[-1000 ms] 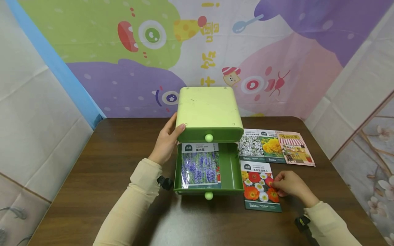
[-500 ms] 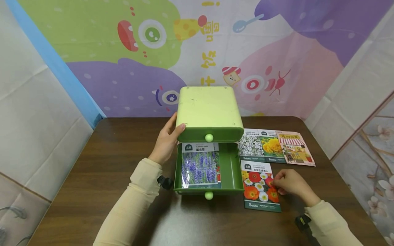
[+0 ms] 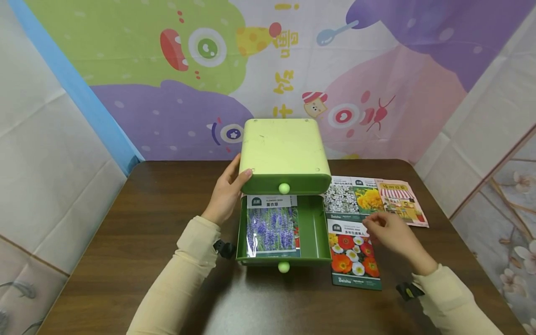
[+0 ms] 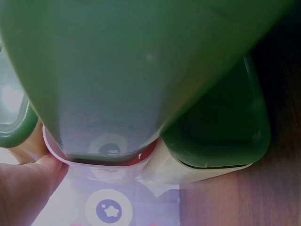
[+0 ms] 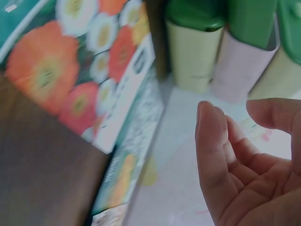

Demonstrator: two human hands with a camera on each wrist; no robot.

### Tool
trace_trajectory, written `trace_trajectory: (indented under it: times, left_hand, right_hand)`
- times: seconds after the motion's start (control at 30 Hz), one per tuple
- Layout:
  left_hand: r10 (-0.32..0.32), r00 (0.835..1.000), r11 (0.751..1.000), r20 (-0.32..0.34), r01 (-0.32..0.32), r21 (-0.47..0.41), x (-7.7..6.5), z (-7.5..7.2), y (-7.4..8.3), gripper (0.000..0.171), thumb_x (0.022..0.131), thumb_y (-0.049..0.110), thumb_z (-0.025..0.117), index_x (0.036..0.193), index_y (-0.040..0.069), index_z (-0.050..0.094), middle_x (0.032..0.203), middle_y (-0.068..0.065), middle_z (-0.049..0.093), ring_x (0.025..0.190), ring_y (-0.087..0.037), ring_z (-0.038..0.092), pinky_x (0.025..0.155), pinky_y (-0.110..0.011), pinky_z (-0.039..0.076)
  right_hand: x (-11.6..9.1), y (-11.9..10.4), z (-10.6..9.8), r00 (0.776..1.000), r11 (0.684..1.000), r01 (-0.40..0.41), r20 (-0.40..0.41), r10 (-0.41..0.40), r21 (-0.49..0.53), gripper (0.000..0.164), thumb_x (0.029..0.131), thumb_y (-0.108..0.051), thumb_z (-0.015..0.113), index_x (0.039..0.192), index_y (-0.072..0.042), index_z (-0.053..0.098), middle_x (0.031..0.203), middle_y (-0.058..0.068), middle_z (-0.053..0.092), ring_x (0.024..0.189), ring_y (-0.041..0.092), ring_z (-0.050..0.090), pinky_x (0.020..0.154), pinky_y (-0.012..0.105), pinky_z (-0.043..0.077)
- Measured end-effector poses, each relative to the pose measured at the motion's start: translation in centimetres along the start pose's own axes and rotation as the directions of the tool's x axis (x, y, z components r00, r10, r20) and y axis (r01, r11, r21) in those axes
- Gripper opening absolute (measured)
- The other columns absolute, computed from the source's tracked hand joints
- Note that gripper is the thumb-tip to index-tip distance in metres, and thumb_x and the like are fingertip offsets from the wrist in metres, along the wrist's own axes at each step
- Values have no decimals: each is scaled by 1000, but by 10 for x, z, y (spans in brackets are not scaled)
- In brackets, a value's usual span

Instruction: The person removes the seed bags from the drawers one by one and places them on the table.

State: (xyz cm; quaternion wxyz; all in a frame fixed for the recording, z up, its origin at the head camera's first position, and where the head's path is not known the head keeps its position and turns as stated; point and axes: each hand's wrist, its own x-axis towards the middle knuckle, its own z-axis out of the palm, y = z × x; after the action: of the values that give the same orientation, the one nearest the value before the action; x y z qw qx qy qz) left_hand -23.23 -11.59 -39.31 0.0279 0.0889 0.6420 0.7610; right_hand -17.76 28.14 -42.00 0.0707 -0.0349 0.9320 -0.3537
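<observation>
A small drawer cabinet (image 3: pixel 284 144) with a pale green top stands at the table's middle. Its lower green drawer (image 3: pixel 315 232) is pulled out and holds a lavender seed packet (image 3: pixel 272 228) over another packet. My left hand (image 3: pixel 224 193) holds the cabinet's left side, thumb at the front corner. A poppy seed packet (image 3: pixel 353 256) lies right of the drawer. My right hand (image 3: pixel 395 235) hovers at that packet's upper right corner; in the right wrist view its thumb and fingers are apart and hold nothing.
Behind the poppy packet lie a white-flower packet (image 3: pixel 341 197), a yellow-flower packet (image 3: pixel 369 200) and a pink packet (image 3: pixel 402 202) with a striped awning. The cabinet's upper drawer (image 3: pixel 259 185) is closed. A cartoon cloth (image 3: pixel 159 121) hangs behind the table (image 3: pixel 138 242).
My right hand has moved from the poppy packet's right edge up to its top corner, fingers now off the edge. My left hand and the cabinet stay in place.
</observation>
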Motion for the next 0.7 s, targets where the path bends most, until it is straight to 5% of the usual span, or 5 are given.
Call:
trace_trajectory:
  times: [0.4,0.7]
  left_hand:
    - [-1,1000,1000,4,1,2,0,0,0,69,99,28,56,158,27,21,158,1,31,110,-11,60,92,-26,53]
    - [3,1000,1000,5,-3,1,0,0,-1,69,99,28,56,158,27,21,158,1,30,106,-10,62,89,-27,55]
  right_hand:
    - [-4,-46,6,984,987,161,-74,-162,-22,28,98,-28,60,113,-4,67,99,11,71,83,20,63,66,29,51]
    - [-4,-76,23,943,942,333,0,-333,-38,22,98,-23,61,114,-9,67,105,3,70,92,17,66,75,31,55]
